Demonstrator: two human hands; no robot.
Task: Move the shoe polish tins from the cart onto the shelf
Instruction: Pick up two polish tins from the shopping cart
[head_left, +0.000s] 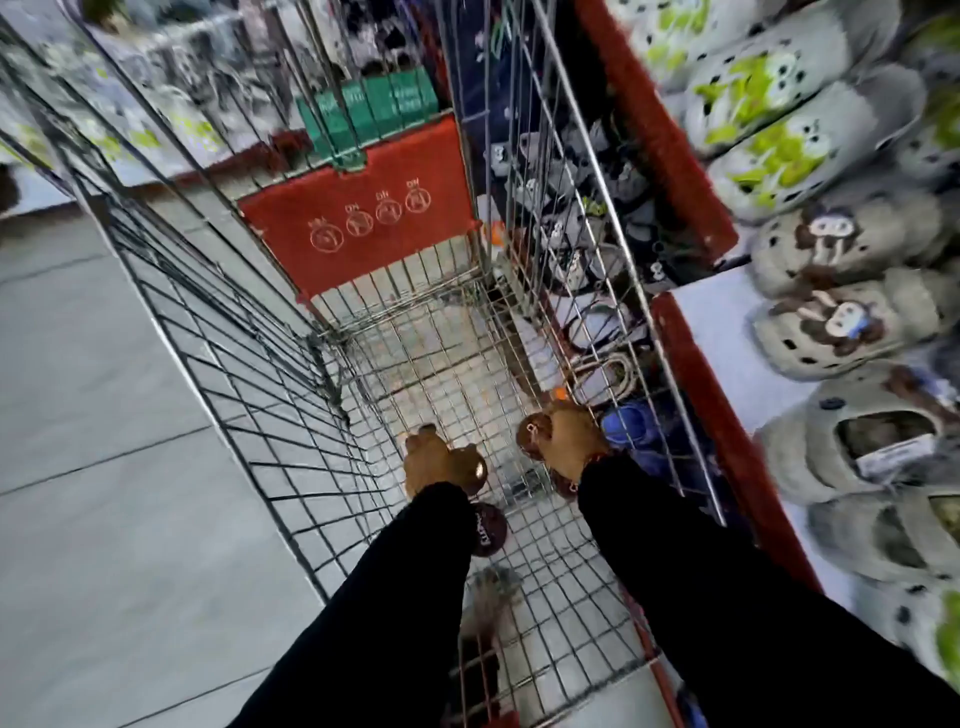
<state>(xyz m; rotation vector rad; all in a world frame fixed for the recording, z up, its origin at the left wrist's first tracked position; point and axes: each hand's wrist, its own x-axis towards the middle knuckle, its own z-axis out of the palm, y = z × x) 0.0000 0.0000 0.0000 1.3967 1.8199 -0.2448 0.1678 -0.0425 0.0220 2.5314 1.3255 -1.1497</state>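
1. Dark brown metal, by the look of it: the shoe polish tins are small, flat, round discs with a glossy lid, lying on the wire floor of the cart (270, 364).
2. The left hand (428, 460) is down in the basket with its fingers curled over 1 tin (475, 470); it looks closed on it, though blur hides how firm the hold is.
3. The right hand (574, 439) is closed around another tin (532, 431), whose face shows at the fingers; a further brown edge peeks out just beneath the wrist, too hidden to identify.
4. 1 more loose tin (488, 530) lies on the mesh just below the left wrist, lettering up, untouched.
5. Handling, as a judgement: each tin should be light and rigid, so no care for crushing is needed, but the smooth lid and thin rim look slippery. A pinch across the rim, thumb on 1 side and fingers opposite, should hold better than a press on the flat faces.
6. On open mesh a dropped tin could tilt or roll on its edge, and a press-on lid might pop if squeezed off-centre.
7. The shelf (691, 364), red-edged and stocked with grey clogs (852, 322), stands just beside the cart on the right.
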